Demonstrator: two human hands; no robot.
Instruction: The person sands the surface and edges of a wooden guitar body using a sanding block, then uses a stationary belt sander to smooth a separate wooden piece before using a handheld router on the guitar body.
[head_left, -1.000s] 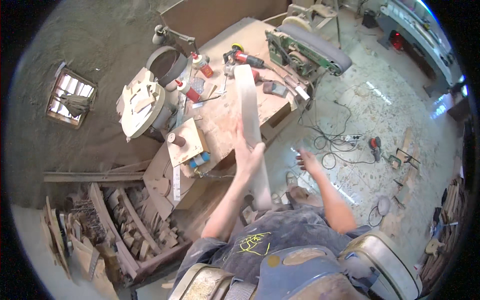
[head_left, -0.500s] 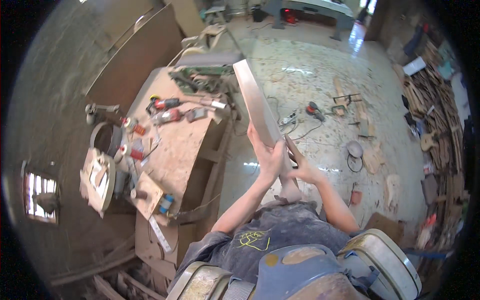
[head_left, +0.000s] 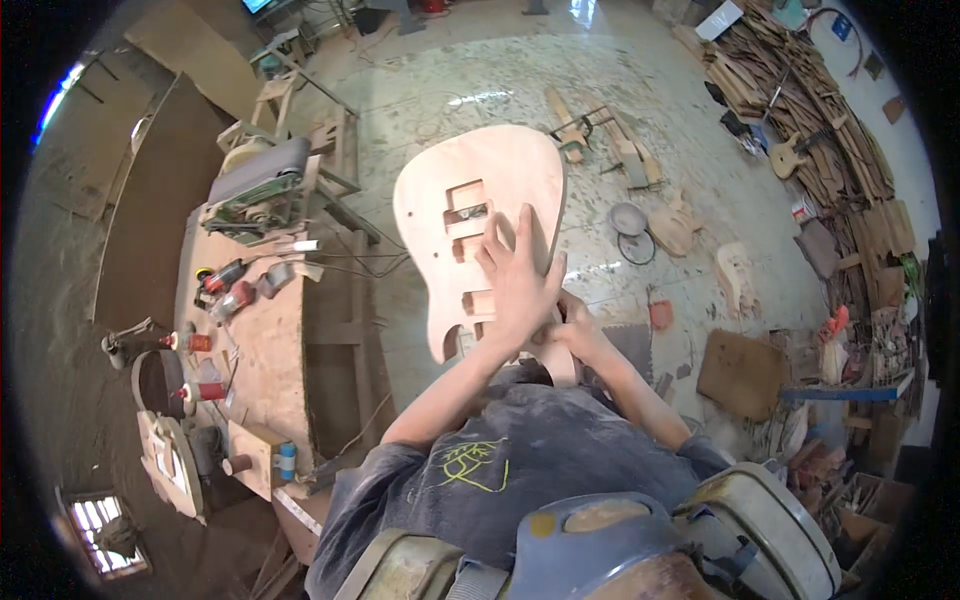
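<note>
The unfinished electric-guitar body (head_left: 515, 185) is extending toward twelve o'clock from the shirt (head_left: 580, 425). The left hand (head_left: 520, 288) is resting spread fingers (head_left: 524, 228) on its face; the right hand (head_left: 582, 336) is grasping its five-o'clock edge.

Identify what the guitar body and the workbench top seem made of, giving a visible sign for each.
Guitar body: probably bare, smooth wood; its pale face looks matte and unpainted.

Workbench top: apparently unvarnished wood or plywood, which one is unclear; dull, tan and blotchy.
</note>
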